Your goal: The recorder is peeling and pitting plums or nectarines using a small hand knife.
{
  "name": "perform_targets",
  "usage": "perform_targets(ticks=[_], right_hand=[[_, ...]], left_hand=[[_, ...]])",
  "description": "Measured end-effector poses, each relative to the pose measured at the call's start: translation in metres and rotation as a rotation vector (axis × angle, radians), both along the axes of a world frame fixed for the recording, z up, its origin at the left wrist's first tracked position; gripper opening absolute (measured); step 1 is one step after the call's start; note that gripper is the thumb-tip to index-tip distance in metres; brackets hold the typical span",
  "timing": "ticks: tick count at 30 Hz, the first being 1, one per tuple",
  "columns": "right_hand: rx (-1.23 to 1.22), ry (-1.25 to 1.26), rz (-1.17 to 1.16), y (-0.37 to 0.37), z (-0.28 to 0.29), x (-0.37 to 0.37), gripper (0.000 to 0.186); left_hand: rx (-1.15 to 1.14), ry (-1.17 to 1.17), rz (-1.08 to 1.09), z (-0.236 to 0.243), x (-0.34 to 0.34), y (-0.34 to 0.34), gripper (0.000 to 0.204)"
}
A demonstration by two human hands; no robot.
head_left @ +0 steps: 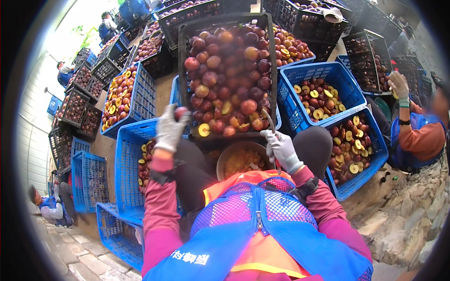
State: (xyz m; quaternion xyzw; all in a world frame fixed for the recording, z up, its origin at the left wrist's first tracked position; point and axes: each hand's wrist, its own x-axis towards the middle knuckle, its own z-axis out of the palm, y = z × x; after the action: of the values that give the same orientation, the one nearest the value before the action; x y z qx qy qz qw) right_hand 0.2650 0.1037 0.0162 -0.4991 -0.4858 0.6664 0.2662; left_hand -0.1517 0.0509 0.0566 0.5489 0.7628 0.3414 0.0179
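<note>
My gloved left hand (169, 130) is closed around a whole plum (181, 112) at the left edge of a black crate (183, 70). That crate stands tilted in front of me, heaped with dark red plums (213, 62), a few of them cut open with yellow flesh. In my gloved right hand (284, 150) is a thin curved knife (269, 119), its blade pointing up toward the crate's near right corner. Between my knees sits a round bowl (220, 164) with orange-brown wet bits in it; my vest covers its near side.
Blue baskets of halved plums flank me: one at my left (123, 154), one by my right knee (347, 191), another behind it (293, 105). A co-worker (424, 129) sits at the right, a gloved hand raised. Stacked black crates (304, 23) fill the back.
</note>
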Motion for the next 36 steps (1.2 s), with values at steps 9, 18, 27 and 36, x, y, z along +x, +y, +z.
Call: perform_targets(ticks=[9, 18, 27, 36], right_hand=[[-0.069, 0.069, -0.112, -0.008, -0.001, 0.038, 0.035], [0.095, 0.306, -0.194, 0.008, 0.033, 0.033, 0.041], [0.617, 0.204, -0.028, -0.007, 0.067, -0.049, 0.048], [0.409, 0.267, 0.027, -0.026, 0.08, -0.042, 0.044]], left_hand=[[-0.377, 0.34, -0.38, -0.071, 0.192, 0.147, 0.087], [-0.055, -0.981, -0.453, -0.045, 0.188, 0.119, 0.054], [0.027, -2.307, -0.782, -0.011, 0.194, 0.009, 0.082], [-0.027, -2.36, -0.761, -0.024, 0.18, -0.011, 0.071]])
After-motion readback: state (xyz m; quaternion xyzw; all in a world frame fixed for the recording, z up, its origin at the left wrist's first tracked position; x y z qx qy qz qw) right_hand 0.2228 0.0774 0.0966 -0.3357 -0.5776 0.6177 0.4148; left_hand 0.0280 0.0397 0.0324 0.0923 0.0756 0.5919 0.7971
